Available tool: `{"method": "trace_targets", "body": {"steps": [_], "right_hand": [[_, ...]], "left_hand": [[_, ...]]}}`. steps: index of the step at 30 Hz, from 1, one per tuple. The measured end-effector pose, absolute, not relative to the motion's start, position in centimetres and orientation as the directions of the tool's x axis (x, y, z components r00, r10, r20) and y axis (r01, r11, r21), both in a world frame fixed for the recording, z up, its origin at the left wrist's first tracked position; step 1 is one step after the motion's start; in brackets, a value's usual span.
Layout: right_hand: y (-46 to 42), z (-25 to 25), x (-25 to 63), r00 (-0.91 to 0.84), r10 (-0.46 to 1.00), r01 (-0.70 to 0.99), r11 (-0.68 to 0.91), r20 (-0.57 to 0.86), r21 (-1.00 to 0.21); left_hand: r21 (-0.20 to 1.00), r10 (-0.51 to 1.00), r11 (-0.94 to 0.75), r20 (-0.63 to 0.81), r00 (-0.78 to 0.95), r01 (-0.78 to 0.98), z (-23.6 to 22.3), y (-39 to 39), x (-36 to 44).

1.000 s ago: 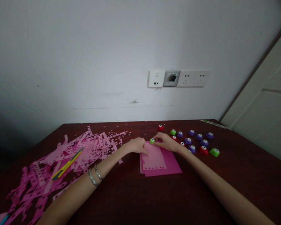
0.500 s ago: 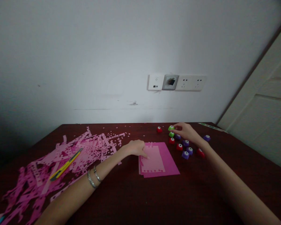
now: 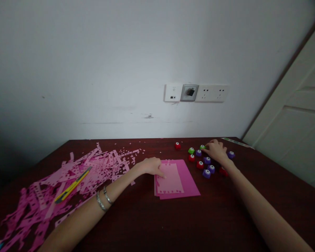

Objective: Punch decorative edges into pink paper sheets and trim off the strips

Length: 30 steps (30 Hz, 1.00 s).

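My left hand (image 3: 151, 166) rests on the left edge of a light pink sheet (image 3: 171, 181) with a punched border, its fingers lying loosely on the paper. That sheet tops a darker pink sheet (image 3: 191, 182). Stretched to the back right, my right hand (image 3: 216, 150) sits among several small craft punches, red (image 3: 200, 164), purple (image 3: 206, 173) and green (image 3: 191, 150). Its fingertips are pinched on a second green punch (image 3: 202, 147). A lone red punch (image 3: 177, 145) stands further left.
A heap of pink paper scraps (image 3: 55, 189) covers the left of the dark wooden table (image 3: 147, 220), with a yellow utility knife (image 3: 72, 185) lying on it. Wall sockets (image 3: 196, 92) are on the white wall behind. A door (image 3: 294, 129) stands at the right.
My right hand lifted a green punch off the pink sheet's top edge and carried it right into the cluster of punches. My left hand stayed on the paper.
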State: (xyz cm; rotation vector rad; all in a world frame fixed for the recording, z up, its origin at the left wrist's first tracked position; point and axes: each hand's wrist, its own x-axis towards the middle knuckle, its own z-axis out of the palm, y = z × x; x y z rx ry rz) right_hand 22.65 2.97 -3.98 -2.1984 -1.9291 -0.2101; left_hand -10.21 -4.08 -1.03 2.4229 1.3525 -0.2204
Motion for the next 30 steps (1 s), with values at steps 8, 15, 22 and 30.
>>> {"method": "trace_targets", "body": {"steps": [8,15,22,30], "right_hand": [[2.9,-4.4,23.0,0.133,0.975,0.987,-0.114,0.181,-0.113],[2.0,-1.1,20.9,0.053,0.952,0.996,-0.027,0.302,-0.091],[-0.9,1.8,14.8,-0.202,0.97,0.917,0.237,0.138,-0.321],[-3.5,0.1,11.6,-0.47,0.774,0.807,0.182,-0.424,-0.562]], "left_hand": [[0.219,0.8,-0.475,-0.296,0.522,0.852,-0.8,-4.4,-10.0],[0.171,0.808,-0.487,-0.284,0.516,0.857,-0.9,-4.8,-9.6],[0.134,0.798,-0.522,-0.272,0.538,0.842,-1.2,-5.2,-9.1],[0.219,0.817,-0.496,-0.209,0.537,0.84,-0.7,-5.4,-9.3]]}}
